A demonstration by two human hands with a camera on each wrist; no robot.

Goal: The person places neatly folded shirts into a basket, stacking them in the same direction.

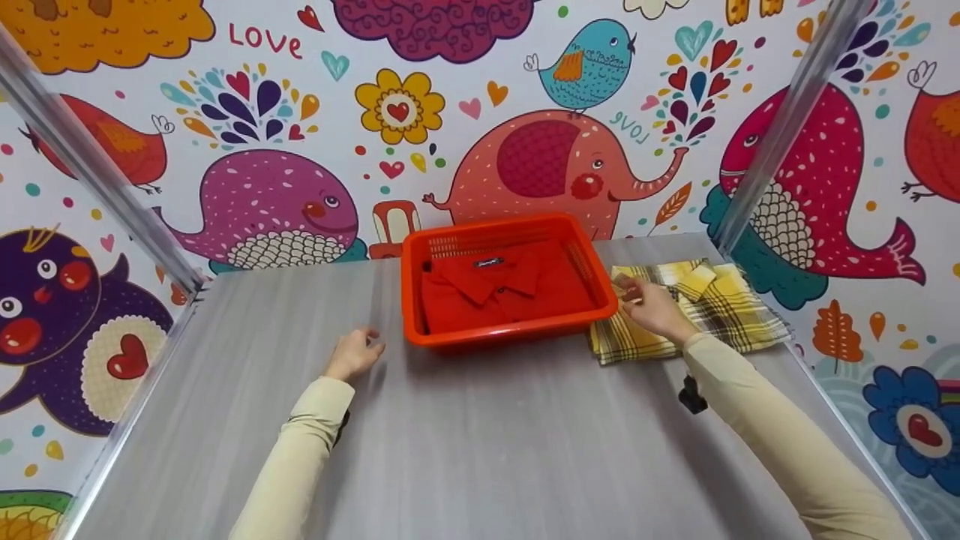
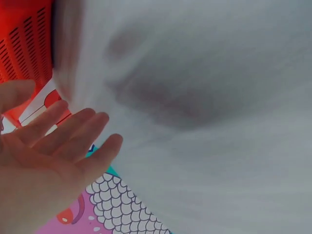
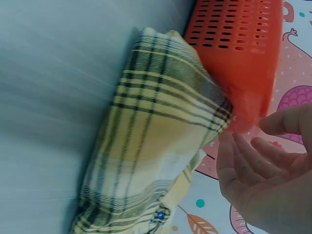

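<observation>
An orange-red plastic basket [image 1: 517, 330] stands toward the back of the table, with a folded red collared shirt [image 1: 551, 277] lying inside. My left hand [image 1: 354, 352] is just left of the basket, its fingers loosely bent and holding nothing; in the left wrist view the fingers [image 2: 80, 129] are spread apart. To the basket's right lies a folded yellow plaid shirt [image 1: 724, 307], partly against the basket's side. Over this shirt is my right hand [image 1: 656, 309], fingertips close to the basket's right rim. In the right wrist view, thumb and fingers [image 3: 253, 163] stand apart with nothing between them.
The grey wood-grain table [image 1: 480, 450] reaches back to a wall [image 1: 420, 45] printed with cartoon animals. Metal posts [image 1: 112, 172] rise at the table's back corners. A small black item [image 1: 691, 395] sits under the right wrist.
</observation>
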